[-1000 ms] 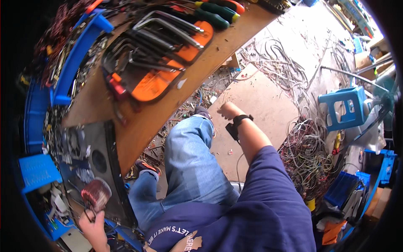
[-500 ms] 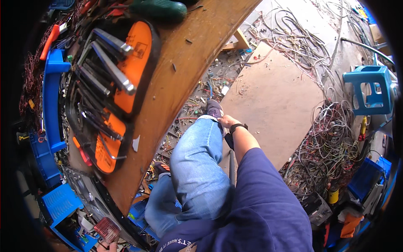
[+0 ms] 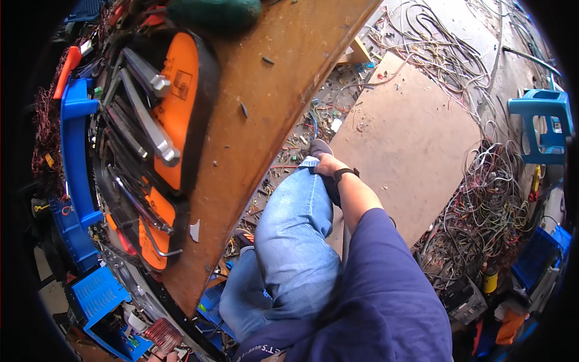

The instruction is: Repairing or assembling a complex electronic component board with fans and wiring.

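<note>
My right arm reaches down along my bent leg. At the ankle, my right hand point(image 3: 326, 164) is closed on the hem of my blue jeans point(image 3: 301, 205), just above a dark shoe point(image 3: 320, 146). A black band circles that wrist. Only the fingertips of my left hand point(image 3: 161, 356) show at the bottom left edge. They are beside a red ribbed, coil-like object point(image 3: 163, 333), and whether they grip it is hidden.
A wooden tabletop point(image 3: 241, 139) holds orange-and-black hex key sets point(image 3: 181, 114) and a dark green tool handle point(image 3: 217, 13). Blue bins point(image 3: 99, 295) line the left. A brown board point(image 3: 404, 133), tangled cables point(image 3: 476, 199) and a blue stool point(image 3: 543, 123) lie right.
The view has shifted, so the table edge, board and stool appear farther right. My right hand has moved slightly up over the ankle, still on the jeans hem, and less of the shoe shows.
</note>
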